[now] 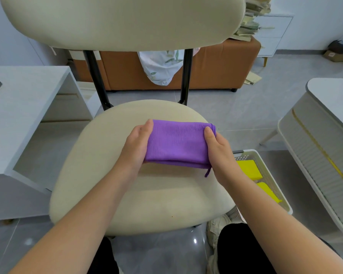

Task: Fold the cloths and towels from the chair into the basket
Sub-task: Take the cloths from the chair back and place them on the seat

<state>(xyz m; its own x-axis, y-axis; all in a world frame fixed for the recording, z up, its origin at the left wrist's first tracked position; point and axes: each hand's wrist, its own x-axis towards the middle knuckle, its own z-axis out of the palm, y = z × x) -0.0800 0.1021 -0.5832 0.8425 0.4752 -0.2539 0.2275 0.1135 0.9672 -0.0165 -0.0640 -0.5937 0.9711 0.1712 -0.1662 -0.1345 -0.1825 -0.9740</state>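
Folded purple microfibre cloth (176, 143) held over cream chair seat (99, 155).
Left hand (137, 147) and right hand (220, 153) each grip one end; white basket (265, 167) alongside holds yellow cloths (249, 169).

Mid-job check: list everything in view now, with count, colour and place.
chair: one, cream with black frame, centre
purple cloth: one, purple, folded, held over the chair seat
basket: one, white, floor right of the chair
yellow cloths: two, yellow, folded in the basket
sofa: one, brown, behind the chair
floral cloth: one, white, draped on the sofa
desk: one, white, left
table: one, white with yellow stripe, right
paper stack: one, pale, on the sofa's right end
cardboard box: one, brown, far right by the wall
shoe: one, beige, floor below the seat
left hand: one, grips the cloth's left end
right hand: one, grips the cloth's right end
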